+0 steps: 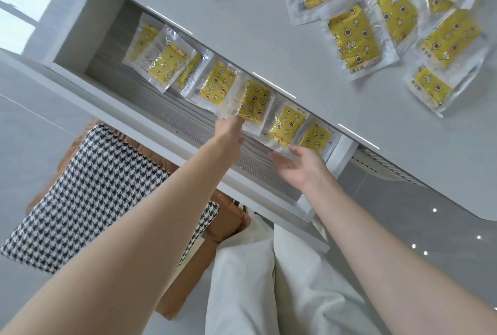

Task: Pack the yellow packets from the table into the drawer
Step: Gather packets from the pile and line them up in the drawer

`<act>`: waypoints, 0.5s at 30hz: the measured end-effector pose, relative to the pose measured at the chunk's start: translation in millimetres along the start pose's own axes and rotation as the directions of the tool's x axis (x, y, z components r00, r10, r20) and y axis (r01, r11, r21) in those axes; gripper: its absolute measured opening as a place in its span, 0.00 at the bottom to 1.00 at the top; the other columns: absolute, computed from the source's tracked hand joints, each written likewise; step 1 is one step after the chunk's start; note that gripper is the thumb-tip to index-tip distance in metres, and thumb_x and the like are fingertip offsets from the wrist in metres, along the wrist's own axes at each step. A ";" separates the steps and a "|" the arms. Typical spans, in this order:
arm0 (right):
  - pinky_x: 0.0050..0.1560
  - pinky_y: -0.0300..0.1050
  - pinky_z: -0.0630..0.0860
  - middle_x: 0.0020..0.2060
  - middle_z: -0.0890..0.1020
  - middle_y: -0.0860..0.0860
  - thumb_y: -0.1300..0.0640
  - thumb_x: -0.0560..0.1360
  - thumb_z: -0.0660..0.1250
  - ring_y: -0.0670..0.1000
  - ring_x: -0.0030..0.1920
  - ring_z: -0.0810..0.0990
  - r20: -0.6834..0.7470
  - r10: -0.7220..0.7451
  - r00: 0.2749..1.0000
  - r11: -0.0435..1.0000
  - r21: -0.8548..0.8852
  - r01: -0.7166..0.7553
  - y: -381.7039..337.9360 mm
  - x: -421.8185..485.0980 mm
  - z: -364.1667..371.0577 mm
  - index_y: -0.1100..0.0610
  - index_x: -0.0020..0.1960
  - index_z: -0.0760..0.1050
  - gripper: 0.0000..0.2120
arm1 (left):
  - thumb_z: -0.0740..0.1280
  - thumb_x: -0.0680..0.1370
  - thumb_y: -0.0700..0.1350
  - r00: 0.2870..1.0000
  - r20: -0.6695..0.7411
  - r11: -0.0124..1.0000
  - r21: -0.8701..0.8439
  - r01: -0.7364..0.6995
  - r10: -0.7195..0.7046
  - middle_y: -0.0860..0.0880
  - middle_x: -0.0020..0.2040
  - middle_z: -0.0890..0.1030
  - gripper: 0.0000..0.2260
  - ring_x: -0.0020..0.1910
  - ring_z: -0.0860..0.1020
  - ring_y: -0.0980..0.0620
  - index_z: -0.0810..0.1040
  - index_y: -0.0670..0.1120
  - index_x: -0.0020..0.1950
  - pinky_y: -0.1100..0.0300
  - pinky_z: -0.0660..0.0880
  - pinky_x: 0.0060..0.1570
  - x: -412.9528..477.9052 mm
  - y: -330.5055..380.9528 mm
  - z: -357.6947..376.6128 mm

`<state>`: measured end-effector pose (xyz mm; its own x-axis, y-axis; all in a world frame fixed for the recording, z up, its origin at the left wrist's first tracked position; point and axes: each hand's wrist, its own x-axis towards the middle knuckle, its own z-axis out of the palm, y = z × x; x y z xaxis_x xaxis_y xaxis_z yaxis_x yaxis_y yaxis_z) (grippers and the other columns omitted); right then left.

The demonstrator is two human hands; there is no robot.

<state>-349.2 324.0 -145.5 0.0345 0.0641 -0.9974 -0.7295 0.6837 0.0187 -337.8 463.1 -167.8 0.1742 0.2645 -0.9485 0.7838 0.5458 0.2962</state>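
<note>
Nearest us, a houndstooth cushion [94, 186] lies to the left of our knees. Beyond it our left grip [230, 131] reaches into the open drawer [169, 104] and appears closed on the near corner of a yellow packet [252, 103], though its fingertips are hidden. That packet sits within the row of packets [217, 84] overlapping one another along the drawer's far side. Our right grip [301, 165] hovers just to the right, fingers spread and holding nothing, close to the row's last two.

To do this well, we judge, we should settle the yellow packet so it leans on its neighbour like the others. The right grip can steady the row's end before we let go. Farther off, many loose packets [352, 38] wait on the bench [242, 11].
</note>
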 end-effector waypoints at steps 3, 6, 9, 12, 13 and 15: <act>0.65 0.48 0.73 0.66 0.70 0.66 0.65 0.81 0.56 0.60 0.63 0.75 0.047 0.014 0.999 1.000 -0.026 -0.013 -2.6 -2.4 -3.8 0.69 0.55 0.70 0.07 | 0.59 0.80 0.36 0.999 0.032 1.000 -0.020 -0.016 0.016 0.42 0.50 0.72 0.24 0.47 0.73 0.49 0.57 0.38 0.75 0.58 0.70 0.56 -2.3 7.3 -3.8; 0.64 0.50 0.73 0.65 0.72 0.65 0.64 0.81 0.56 0.60 0.63 0.75 0.078 0.028 0.997 0.998 -0.064 -0.023 -0.9 -8.7 -10.8 0.68 0.69 0.64 0.17 | 0.59 0.80 0.37 1.000 0.000 1.000 0.016 -0.023 0.023 0.40 0.72 0.64 0.23 0.67 0.69 0.44 0.57 0.38 0.74 0.53 0.69 0.66 -9.7 10.5 -11.7; 0.56 0.49 0.78 0.56 0.79 0.59 0.63 0.80 0.58 0.58 0.53 0.80 0.098 0.074 0.992 0.988 -0.145 -0.059 -1.2 -26.9 -18.4 0.63 0.64 0.70 0.13 | 0.59 0.80 0.37 0.999 0.020 1.000 0.008 -0.025 0.025 0.41 0.71 0.66 0.20 0.62 0.71 0.46 0.62 0.39 0.73 0.52 0.69 0.66 -29.6 12.8 -20.7; 0.53 0.49 0.76 0.49 0.83 0.55 0.60 0.79 0.59 0.57 0.45 0.80 0.156 0.112 0.981 0.965 -0.251 -0.070 -7.4 -62.1 -21.8 0.58 0.58 0.74 0.09 | 0.59 0.81 0.37 0.994 0.101 0.999 -0.037 -0.034 0.038 0.44 0.67 0.72 0.19 0.58 0.75 0.47 0.66 0.43 0.72 0.53 0.72 0.63 -64.1 22.9 -29.8; 0.53 0.48 0.76 0.48 0.83 0.54 0.59 0.79 0.59 0.56 0.45 0.80 0.175 0.102 0.979 0.961 -0.271 -0.052 -10.3 -75.0 -21.9 0.57 0.57 0.74 0.09 | 0.59 0.80 0.37 0.992 0.117 0.998 -0.035 -0.044 0.048 0.45 0.65 0.74 0.18 0.55 0.77 0.48 0.67 0.43 0.71 0.53 0.73 0.61 -77.0 26.8 -32.5; 0.51 0.47 0.76 0.48 0.83 0.54 0.59 0.80 0.59 0.55 0.44 0.80 0.215 0.060 0.975 0.955 -0.295 0.006 -15.9 -107.7 -20.9 0.57 0.58 0.74 0.10 | 0.60 0.80 0.37 0.986 0.144 0.997 -0.003 -0.083 0.082 0.45 0.62 0.77 0.16 0.51 0.78 0.49 0.70 0.43 0.68 0.54 0.74 0.59 -110.9 37.0 -36.9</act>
<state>-355.6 291.1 -39.8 0.1366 0.2594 -0.9561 -0.8984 0.4391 -0.0092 -350.1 483.3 -47.5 0.3224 0.1910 -0.9271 0.7652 0.5240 0.3741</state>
